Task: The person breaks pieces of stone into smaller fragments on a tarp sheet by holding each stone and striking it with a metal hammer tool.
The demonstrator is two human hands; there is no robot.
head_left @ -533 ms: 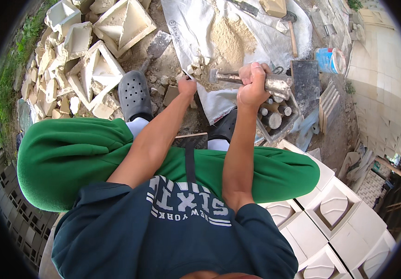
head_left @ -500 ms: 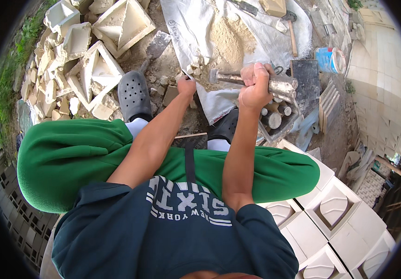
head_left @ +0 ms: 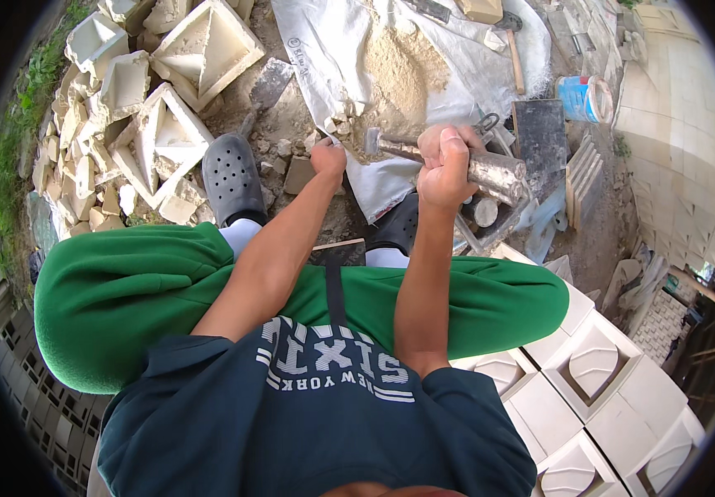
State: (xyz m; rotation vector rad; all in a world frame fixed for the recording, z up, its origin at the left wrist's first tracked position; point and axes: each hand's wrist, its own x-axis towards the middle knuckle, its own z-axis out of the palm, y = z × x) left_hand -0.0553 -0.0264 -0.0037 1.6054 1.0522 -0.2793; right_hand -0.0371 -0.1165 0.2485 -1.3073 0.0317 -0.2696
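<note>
My right hand [head_left: 444,170] is wrapped round the thick, plaster-crusted handle of a hammer-like tool [head_left: 497,172], held level above the ground. The tool's small metal end points left, toward the loose rubble. My left hand [head_left: 328,157] is closed at the edge of a white sheet [head_left: 316,62], and its fingertips seem to pinch that edge. A heap of pale sand-like powder [head_left: 403,79] lies on the sheet beyond both hands. Below my right hand is a tray [head_left: 467,234] holding round, crusted tools, partly hidden by the hand and handle.
Broken cream moulded blocks [head_left: 208,54] pile up at the left. A mallet [head_left: 515,58], a dark board [head_left: 540,132], a blue-and-white bucket [head_left: 577,99] and stacked thin slats [head_left: 583,186] lie at the right. Cream relief tiles [head_left: 594,364] are beside my right knee.
My right hand has come slightly nearer to me and the tool has tilted, its handle end dropping toward the tray. My left hand stays at the sheet's edge. The whole view has shifted a little.
</note>
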